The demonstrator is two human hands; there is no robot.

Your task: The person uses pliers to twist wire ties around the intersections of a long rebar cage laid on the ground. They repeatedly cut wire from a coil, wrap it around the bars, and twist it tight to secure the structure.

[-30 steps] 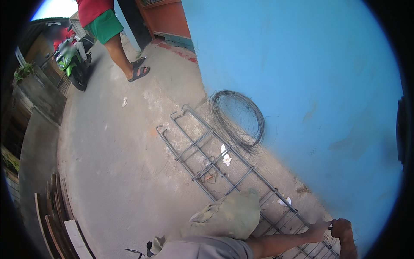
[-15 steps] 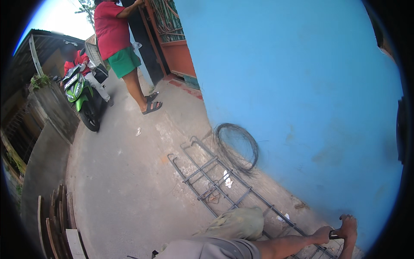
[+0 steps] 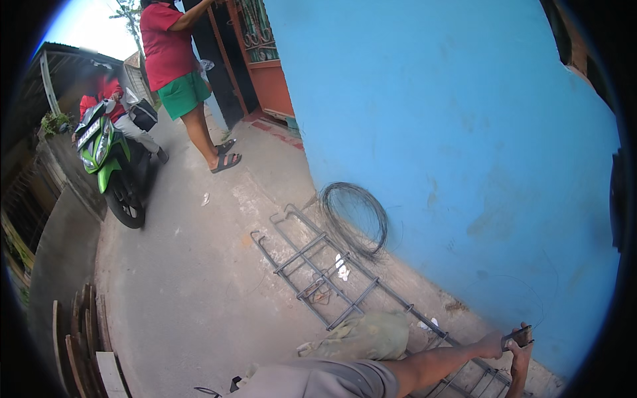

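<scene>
My left hand (image 3: 492, 345) and my right hand (image 3: 521, 345) come together at the lower right, close to the blue wall. Between them is a short, dark, bar-like tool (image 3: 515, 334); its exact kind is too small to make out. Both hands appear closed on it. A thin wire (image 3: 542, 306) curves up from the hands against the wall. Below them lies a long cage of steel rebar (image 3: 346, 257), its bars joined by crosswise stirrups. Beside its far end, a coil of thin dark wire (image 3: 383, 229) leans on the wall.
A rider on a green motorbike (image 3: 113, 169) faces me in the lane. A person in a red shirt (image 3: 163, 50) stands at an orange door (image 3: 271, 89). Wooden boards (image 3: 85, 338) are stacked at the lower left. My bent knee (image 3: 368, 335) is over the rebar.
The motorbike has come nearer and shifted left. My hands have moved slightly up and left, and the dark tool now tilts up. The view has shifted a little.
</scene>
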